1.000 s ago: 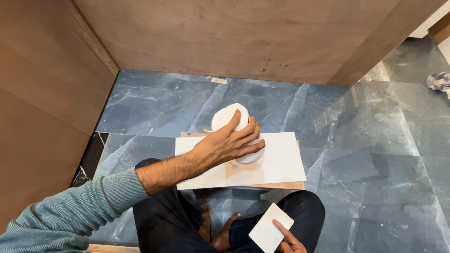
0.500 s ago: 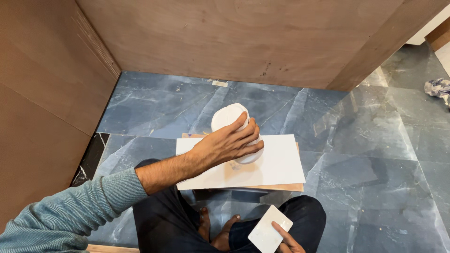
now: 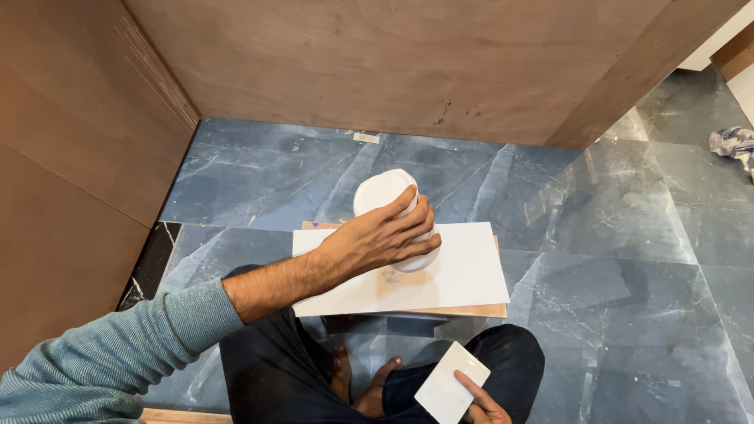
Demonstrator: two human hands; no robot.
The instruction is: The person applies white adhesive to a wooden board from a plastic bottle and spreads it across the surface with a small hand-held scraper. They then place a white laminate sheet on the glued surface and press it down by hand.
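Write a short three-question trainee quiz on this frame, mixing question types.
1. True or false: the left hand grips a white plastic bottle tipped nozzle-down over the white rectangular sheet.
2. What does the right hand hold? A) small white rounded card B) brush C) hammer
3. Fill in: the sheet lies on a thin ____ board.

Key: 1 true; 2 A, the card; 3 wooden.

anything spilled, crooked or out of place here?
Mostly tidy. A small glossy blob sits on the white sheet under the tipped white bottle in the left hand. A crumpled rag lies on the floor tiles, far right.
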